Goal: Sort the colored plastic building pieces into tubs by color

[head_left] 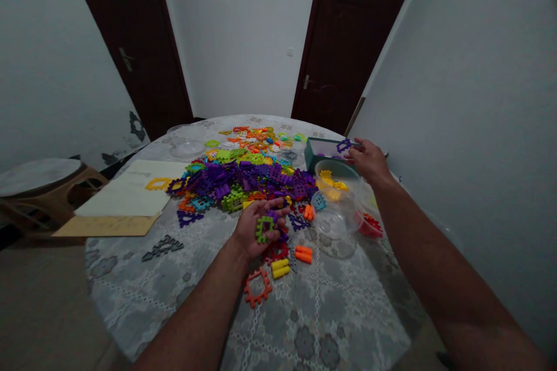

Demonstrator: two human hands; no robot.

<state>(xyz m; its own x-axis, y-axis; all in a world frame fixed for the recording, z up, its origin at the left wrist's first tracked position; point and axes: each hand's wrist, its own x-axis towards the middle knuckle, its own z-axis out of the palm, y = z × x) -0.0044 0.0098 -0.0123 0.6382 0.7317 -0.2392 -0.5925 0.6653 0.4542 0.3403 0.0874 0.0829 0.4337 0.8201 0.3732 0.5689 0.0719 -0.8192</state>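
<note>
My left hand is turned palm up at the near side of the pile, fingers loosely curled. In it lies a green notched square building piece, with a bit of purple plastic beside it. Reaching out to the right, my right hand pinches a purple notched frame piece over a dark green box. Some purple shows inside the box. A large heap of purple building pieces, mixed with green, orange and blue ones, covers the middle of the table.
Clear round tubs stand right of the heap, one with yellow pieces. Orange cylinders, yellow cylinders and a coral frame piece lie near me. Left are a grey piece and a cream sheet on cardboard.
</note>
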